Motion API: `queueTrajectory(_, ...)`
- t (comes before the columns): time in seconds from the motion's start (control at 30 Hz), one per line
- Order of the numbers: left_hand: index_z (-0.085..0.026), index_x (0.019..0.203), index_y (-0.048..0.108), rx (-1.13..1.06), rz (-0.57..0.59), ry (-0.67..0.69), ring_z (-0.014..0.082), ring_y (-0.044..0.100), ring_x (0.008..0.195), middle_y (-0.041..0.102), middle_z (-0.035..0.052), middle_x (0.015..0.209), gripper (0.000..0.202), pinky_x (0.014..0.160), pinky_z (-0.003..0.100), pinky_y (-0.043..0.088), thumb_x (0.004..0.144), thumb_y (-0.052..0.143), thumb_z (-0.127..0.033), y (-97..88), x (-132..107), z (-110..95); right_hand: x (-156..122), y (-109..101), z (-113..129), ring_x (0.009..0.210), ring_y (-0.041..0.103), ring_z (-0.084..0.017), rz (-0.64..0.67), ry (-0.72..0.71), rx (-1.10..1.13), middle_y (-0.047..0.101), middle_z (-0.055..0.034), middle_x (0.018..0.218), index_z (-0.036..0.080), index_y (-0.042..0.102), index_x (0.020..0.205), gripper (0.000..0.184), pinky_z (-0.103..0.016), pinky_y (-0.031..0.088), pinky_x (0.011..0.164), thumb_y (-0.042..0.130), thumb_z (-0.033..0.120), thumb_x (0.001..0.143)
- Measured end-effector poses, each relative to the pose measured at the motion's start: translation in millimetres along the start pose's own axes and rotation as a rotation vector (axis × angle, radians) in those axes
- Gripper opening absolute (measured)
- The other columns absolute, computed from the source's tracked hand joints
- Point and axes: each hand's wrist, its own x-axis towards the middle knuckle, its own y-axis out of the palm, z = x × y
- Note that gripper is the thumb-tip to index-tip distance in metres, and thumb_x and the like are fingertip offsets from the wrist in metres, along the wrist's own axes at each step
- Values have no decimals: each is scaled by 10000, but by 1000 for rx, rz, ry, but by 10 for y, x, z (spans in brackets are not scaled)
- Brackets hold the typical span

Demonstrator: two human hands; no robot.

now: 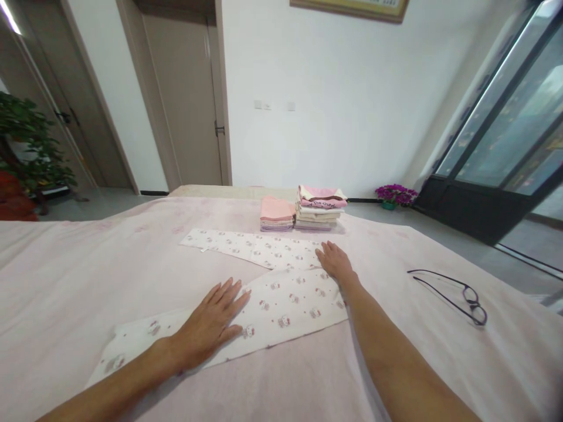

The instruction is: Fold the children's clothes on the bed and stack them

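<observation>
Now presses the left hand (211,323) flat, fingers slightly apart, on the near leg of white printed trousers (292,305) spread on a pink sheet (303,381); has eyeglasses (474,303) lying open to the right; rests the right hand (336,262), fingers close together, at the far leg's right end; faces two folded stacks (319,214) beyond

Pants (299,302) partly hidden beneath hands (212,323) (335,261)

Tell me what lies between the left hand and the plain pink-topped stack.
The head view shows, from the left hand toward the plain pink-topped stack, a wedge of pale pink cover, then the farther leg of the white printed trousers.
</observation>
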Motion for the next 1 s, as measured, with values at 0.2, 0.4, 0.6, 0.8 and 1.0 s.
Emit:
queueTrajectory(0.2,-443,1532,165,-65,68,-106,243,223,1490,190,-42,1619,625,1208,468,228,961,381,-574,-190,-437,330,10,-25,32,1413,347,-322,3,33,-2,465,-73,1500,262,410,1483,539,-507,264,1159,334,436,979)
queueTrajectory(0.4,-430,1526,223,-75,98,-321,227,179,1504,170,-82,1618,603,1229,457,150,957,363,-572,-257,-880,653,26,0,28,1408,353,-321,-11,20,-12,460,-84,1503,251,401,1486,545,-509,273,1147,312,430,978)
queueTrajectory(0.6,-388,1544,241,2,43,-541,245,154,1509,196,-75,1619,636,1223,474,129,943,339,-569,-131,-1218,1037,73,107,-31,1405,359,-315,-28,58,-40,453,-125,1502,196,423,1471,561,-498,283,1136,289,439,984)
queueTrajectory(0.8,-278,1538,326,65,33,-709,306,207,1492,246,58,1621,679,1185,519,179,930,319,-579,-55,-1211,1304,131,230,-85,1405,363,-308,-32,113,-75,399,-168,1530,147,423,1469,606,-469,284,1133,295,488,985)
queueTrajectory(1.0,-182,1410,536,78,-6,-877,372,367,1408,454,164,1504,630,1135,532,263,941,318,-542,-208,-805,1565,139,226,-72,1417,341,-317,-19,135,-62,375,-169,1545,148,401,1484,613,-479,273,1138,297,493,988)
